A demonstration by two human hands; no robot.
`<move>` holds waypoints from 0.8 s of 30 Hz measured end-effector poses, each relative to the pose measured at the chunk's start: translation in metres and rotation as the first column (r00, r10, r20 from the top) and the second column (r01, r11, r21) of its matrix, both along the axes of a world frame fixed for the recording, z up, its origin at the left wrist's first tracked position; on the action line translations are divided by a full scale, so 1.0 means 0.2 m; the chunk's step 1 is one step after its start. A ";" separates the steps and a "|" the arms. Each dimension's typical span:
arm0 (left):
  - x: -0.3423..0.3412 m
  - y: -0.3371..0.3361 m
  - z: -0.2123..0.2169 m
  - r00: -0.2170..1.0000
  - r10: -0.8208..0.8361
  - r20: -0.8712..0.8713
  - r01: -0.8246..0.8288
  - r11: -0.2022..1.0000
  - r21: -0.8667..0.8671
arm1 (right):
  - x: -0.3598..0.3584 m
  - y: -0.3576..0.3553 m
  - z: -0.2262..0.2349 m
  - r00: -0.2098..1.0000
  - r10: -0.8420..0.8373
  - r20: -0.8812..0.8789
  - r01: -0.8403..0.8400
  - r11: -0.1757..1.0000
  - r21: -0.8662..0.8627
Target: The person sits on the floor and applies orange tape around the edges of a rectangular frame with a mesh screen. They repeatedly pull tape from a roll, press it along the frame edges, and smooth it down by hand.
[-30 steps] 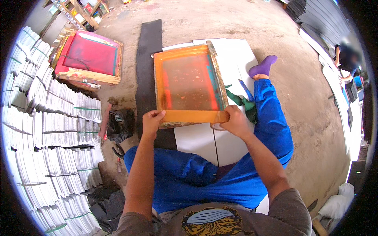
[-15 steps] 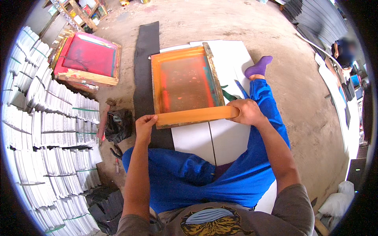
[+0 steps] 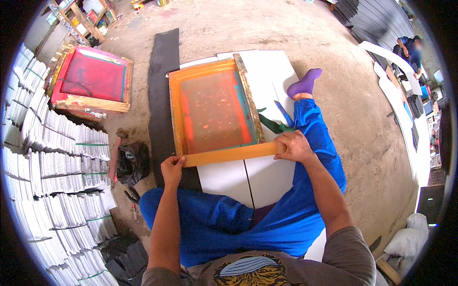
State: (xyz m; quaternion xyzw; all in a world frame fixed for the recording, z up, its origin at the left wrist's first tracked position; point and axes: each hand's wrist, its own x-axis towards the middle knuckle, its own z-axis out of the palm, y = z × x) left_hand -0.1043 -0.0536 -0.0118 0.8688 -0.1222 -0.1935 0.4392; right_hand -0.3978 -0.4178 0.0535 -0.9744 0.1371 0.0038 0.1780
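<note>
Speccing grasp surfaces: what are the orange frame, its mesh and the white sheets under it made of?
Orange frame: likely wood, flat bars, orange-coated, ink-stained. Mesh: thin translucent fabric, taut, with red and teal ink patches. White sheets: smooth, matte, flat; card or plastic, unclear. Left hand and right hand grip the near bar.

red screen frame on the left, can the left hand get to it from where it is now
Probably not without leaning. The left hand grips the near corner of the orange screen frame; the red screen frame lies well off, past the black strip. Nothing blocks the way, only distance.
</note>
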 end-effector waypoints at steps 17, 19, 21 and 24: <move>-0.04 -0.01 -0.04 0.993 0.068 0.096 -0.075 0.994 0.080 | 0.04 0.01 -0.14 0.993 -0.018 0.118 0.032 0.992 -0.119; -0.04 -0.01 -0.05 0.985 0.051 0.167 -0.076 0.987 0.142 | 0.04 0.03 -0.16 0.993 -0.008 0.121 0.028 0.986 -0.165; -0.04 -0.02 -0.04 0.977 0.040 0.208 -0.077 0.982 0.174 | 0.04 0.06 -0.19 0.991 0.013 0.133 0.017 0.975 -0.222; -0.05 -0.02 -0.03 0.970 0.041 0.240 -0.086 0.980 0.179 | 0.04 0.09 -0.22 0.987 0.048 0.152 0.002 0.950 -0.313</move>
